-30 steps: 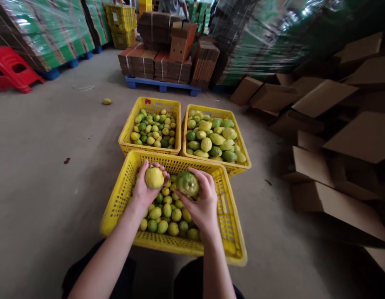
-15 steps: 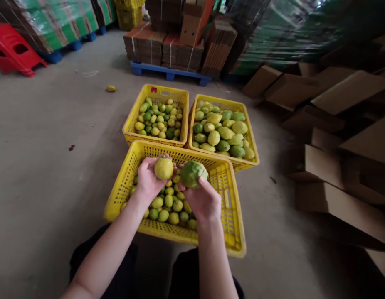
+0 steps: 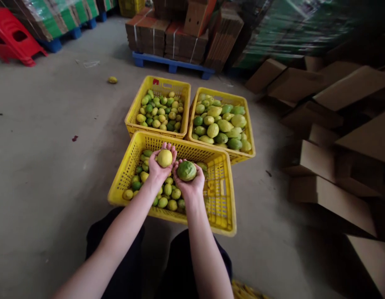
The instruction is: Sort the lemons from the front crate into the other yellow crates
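My left hand (image 3: 155, 171) lies palm up with its fingers curled under a round yellow lemon (image 3: 164, 158). Close beside it, my right hand (image 3: 194, 185) cups a larger, bumpy green lemon (image 3: 186, 170) in its palm. Both hands are over the front yellow crate (image 3: 219, 205), their fingertips almost meeting. Many green and yellow lemons (image 3: 168, 190) lie in that crate, mostly in its left and middle part. My forearms and hands hide some of them.
Behind stand two more yellow crates, the left (image 3: 130, 120) with small lemons, the right (image 3: 249, 124) with larger ones. A loose lemon (image 3: 112, 79) lies on the floor. Cardboard boxes (image 3: 323, 162) crowd the right, a blue pallet (image 3: 173, 64) the back, a red stool (image 3: 16, 37) the left.
My right hand has turned palm up, so the green lemon now rests in it rather than under the thumb. My left fingers have opened a little around the yellow lemon. The view has shifted slightly.
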`<act>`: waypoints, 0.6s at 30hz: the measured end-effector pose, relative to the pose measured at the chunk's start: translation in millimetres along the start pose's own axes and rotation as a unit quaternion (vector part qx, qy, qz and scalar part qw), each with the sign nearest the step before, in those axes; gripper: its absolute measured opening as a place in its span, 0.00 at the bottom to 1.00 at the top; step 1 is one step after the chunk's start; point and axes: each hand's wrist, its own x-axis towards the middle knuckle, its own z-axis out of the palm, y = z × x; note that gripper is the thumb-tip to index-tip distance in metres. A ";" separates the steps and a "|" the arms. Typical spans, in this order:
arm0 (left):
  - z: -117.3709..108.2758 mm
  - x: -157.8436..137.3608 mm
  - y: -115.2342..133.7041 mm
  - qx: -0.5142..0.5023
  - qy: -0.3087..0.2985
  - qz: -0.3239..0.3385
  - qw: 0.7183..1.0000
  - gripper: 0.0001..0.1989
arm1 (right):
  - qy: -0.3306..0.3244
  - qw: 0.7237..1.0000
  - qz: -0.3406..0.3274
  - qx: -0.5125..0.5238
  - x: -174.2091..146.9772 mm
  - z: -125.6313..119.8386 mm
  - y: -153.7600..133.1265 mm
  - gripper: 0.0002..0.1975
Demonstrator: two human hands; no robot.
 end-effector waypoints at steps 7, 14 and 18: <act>0.6 4.5 -6.0 0.069 0.014 0.002 0.998 0.09 | 0.023 1.000 -0.006 0.011 -7.3 13.2 -15.0 0.08; 16.3 -7.6 -0.9 0.135 0.036 -0.074 0.987 0.15 | 0.042 0.998 0.028 0.039 -14.7 19.2 -23.4 0.17; 18.5 -11.5 -1.5 0.123 0.023 -0.084 0.988 0.15 | 0.049 0.996 0.044 0.054 -11.9 15.7 -21.8 0.15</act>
